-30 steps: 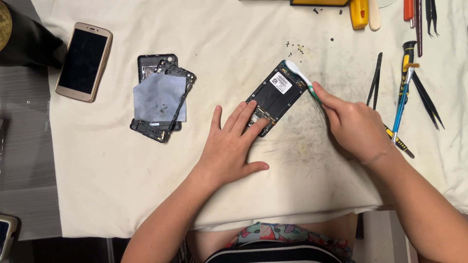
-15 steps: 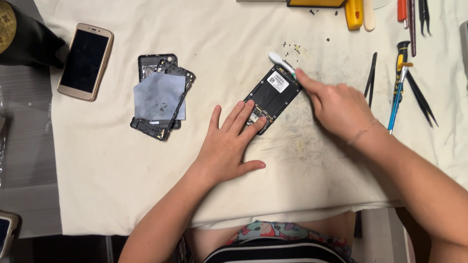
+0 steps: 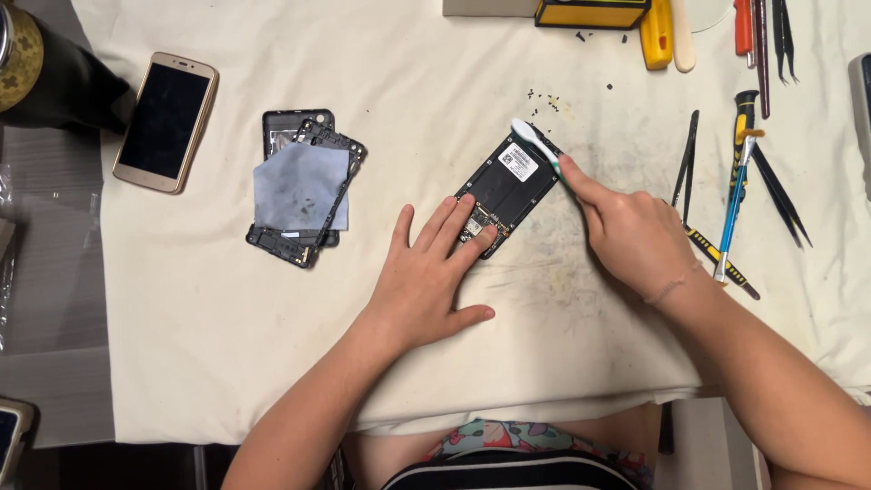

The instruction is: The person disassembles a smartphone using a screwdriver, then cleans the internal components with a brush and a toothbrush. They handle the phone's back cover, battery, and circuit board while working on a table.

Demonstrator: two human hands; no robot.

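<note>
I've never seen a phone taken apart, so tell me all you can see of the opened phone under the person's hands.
The opened phone is a dark rectangular body lying flat and slanted on the cream cloth, its back cover off. Most of it looks like a black panel bearing a small white label; near its lower end bare circuitry shows. The left hand presses its fingertips on that lower end. The right hand holds a pale brush whose head rests at the phone's upper corner.

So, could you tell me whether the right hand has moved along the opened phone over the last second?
Yes. The right hand has slid its brush toward the far corner of the opened phone.
</note>
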